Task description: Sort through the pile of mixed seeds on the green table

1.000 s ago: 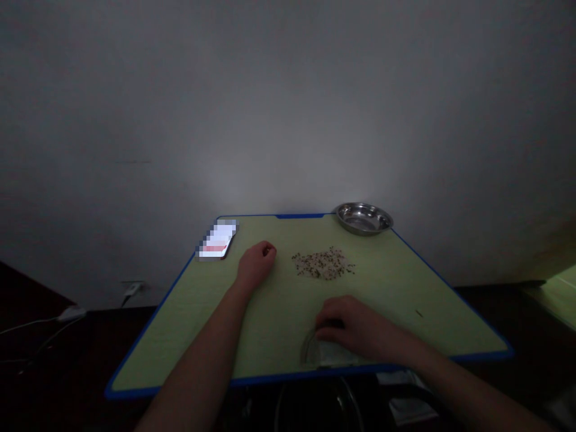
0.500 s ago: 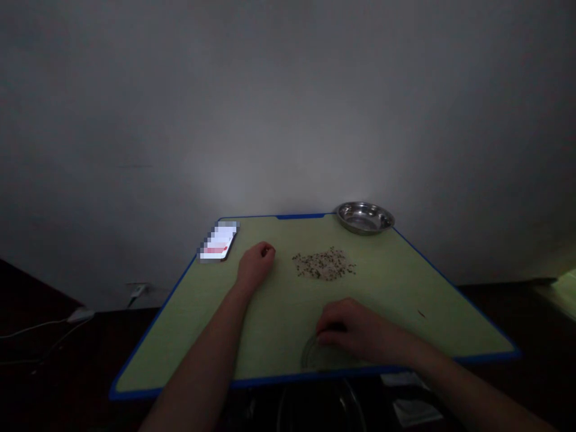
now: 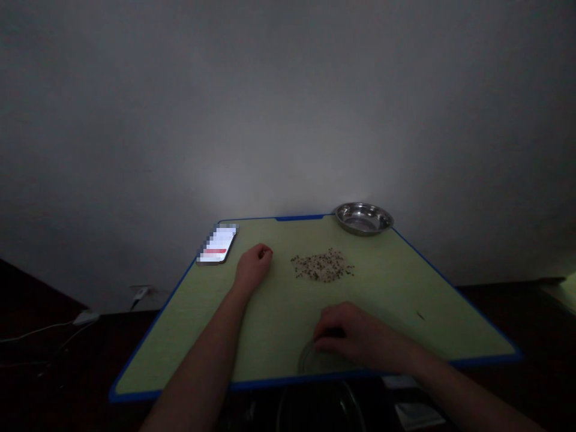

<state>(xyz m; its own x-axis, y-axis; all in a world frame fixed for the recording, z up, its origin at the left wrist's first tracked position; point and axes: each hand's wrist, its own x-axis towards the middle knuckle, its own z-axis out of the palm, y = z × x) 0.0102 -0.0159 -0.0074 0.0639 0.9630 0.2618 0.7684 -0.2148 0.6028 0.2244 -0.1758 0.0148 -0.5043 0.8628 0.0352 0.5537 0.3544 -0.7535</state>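
A loose spread of pale grains mixed with dark beans or seeds (image 3: 321, 267) lies in the middle of the light green table (image 3: 279, 336). My left hand (image 3: 254, 267) rests to the left of this spread, its fingers curled inward; whatever is inside them is hidden. Near the front edge, my right hand (image 3: 344, 333) has thumb and fingers pinched together over a faint, clear round dish (image 3: 306, 360). Most of that dish is covered by the hand, and I cannot make out what the pinch holds.
At the back right corner stands a shiny metal bowl (image 3: 363, 222). A lit phone (image 3: 218, 245) lies at the left edge. On the right is a small dark sliver (image 3: 420, 315). A plain wall (image 3: 288, 120) rises behind the table; cables (image 3: 45, 336) trail at lower left.
Both hands hold nearly the same poses and places. The view has shifted very slightly; the grains, bowl and phone look unmoved on the table.
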